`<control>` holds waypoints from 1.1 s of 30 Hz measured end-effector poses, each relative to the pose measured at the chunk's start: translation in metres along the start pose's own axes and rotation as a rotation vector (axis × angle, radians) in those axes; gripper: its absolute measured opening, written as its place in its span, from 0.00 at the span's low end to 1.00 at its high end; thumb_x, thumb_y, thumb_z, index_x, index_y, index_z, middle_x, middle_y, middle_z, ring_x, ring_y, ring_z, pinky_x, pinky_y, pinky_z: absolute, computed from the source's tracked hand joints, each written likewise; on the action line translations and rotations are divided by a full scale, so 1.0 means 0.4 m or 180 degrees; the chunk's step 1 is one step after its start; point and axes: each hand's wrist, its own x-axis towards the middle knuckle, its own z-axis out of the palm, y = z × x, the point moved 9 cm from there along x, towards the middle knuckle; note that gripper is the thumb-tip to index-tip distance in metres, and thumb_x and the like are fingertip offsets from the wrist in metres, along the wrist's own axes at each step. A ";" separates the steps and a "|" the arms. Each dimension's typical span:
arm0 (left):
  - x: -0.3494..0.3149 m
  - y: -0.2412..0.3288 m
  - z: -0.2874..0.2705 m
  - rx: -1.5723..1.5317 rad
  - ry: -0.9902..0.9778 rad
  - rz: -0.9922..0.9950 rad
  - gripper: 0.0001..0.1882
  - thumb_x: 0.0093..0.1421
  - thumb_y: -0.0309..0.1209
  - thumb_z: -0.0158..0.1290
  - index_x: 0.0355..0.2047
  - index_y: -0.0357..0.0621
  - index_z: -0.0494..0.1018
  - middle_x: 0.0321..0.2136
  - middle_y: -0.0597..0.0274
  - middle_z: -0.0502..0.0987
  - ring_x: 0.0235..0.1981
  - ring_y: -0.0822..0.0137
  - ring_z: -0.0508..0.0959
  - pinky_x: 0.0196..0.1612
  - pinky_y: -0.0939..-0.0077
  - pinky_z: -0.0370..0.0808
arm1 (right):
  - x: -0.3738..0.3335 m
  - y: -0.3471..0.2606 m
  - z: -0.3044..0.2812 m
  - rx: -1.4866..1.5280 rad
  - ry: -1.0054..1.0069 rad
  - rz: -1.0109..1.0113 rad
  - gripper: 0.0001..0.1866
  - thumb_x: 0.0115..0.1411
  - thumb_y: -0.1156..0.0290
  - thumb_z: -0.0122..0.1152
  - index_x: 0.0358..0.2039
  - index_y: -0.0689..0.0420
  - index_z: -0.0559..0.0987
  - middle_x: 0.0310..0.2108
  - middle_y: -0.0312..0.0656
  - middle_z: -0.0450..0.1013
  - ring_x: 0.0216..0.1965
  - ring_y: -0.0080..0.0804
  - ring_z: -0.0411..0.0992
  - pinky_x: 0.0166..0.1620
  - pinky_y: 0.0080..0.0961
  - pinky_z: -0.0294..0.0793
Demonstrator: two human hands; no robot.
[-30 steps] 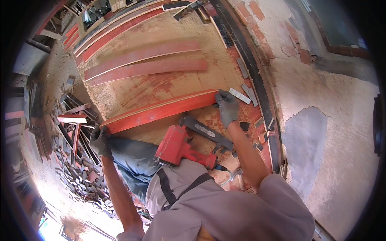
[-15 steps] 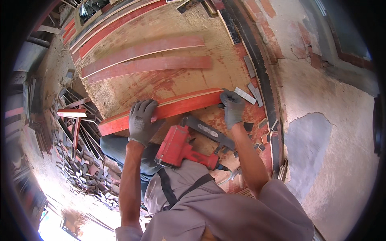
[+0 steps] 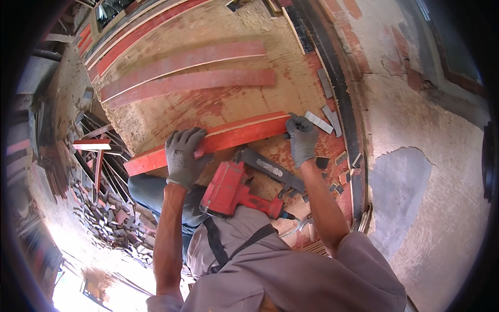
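Observation:
A long red wooden board (image 3: 244, 132), made of strips laid face to face, lies slantwise across the front of the plywood worktop. My left hand (image 3: 183, 156), in a grey glove, grips it left of its middle, fingers over the top edge and thumb on the near face. At the board's right end my gloved right hand (image 3: 301, 138) pinches the tip. A red nail gun (image 3: 226, 190) with a black magazine (image 3: 270, 170) rests between my forearms, close against my lap. Its hose fitting points toward my right forearm.
Two flat red strips (image 3: 192, 86) lie farther back on the worktop (image 3: 234, 31). Several staple strips (image 3: 319, 122) and small offcuts sit at the right, beside a dark rail (image 3: 340, 88) and a wall. Scrap wood (image 3: 117, 218) is heaped on the floor at the left.
Both hands keep their hold on the board. The board's left end and my left hand appear very slightly farther left; the view has shifted a little. The nail gun stays put.

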 end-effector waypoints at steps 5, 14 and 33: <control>0.053 0.064 0.015 -0.0120 0.0339 -0.0153 0.18 0.52 0.41 0.64 0.44 0.57 0.81 0.44 0.65 0.81 0.48 0.58 0.76 0.63 0.53 0.62 | -0.004 -0.002 0.007 0.0094 -0.0005 0.0046 0.12 0.61 0.77 0.64 0.45 0.64 0.81 0.35 0.36 0.79 0.25 0.15 0.71 0.27 0.16 0.74; 0.073 0.073 0.068 -0.0452 0.0645 -0.0204 0.08 0.52 0.32 0.64 0.35 0.54 0.84 0.38 0.68 0.83 0.41 0.61 0.79 0.50 0.63 0.70 | -0.001 0.021 0.001 0.0251 -0.0302 0.0053 0.12 0.63 0.78 0.61 0.47 0.62 0.79 0.34 0.33 0.76 0.29 0.16 0.73 0.30 0.17 0.75; 0.100 0.066 0.061 -0.0459 0.0602 -0.0328 0.05 0.49 0.31 0.62 0.29 0.53 0.81 0.32 0.69 0.82 0.40 0.59 0.78 0.48 0.61 0.71 | -0.308 -0.082 -0.003 -0.2263 -0.1000 -0.1356 0.36 0.59 0.71 0.64 0.66 0.65 0.63 0.47 0.53 0.75 0.45 0.48 0.77 0.47 0.38 0.76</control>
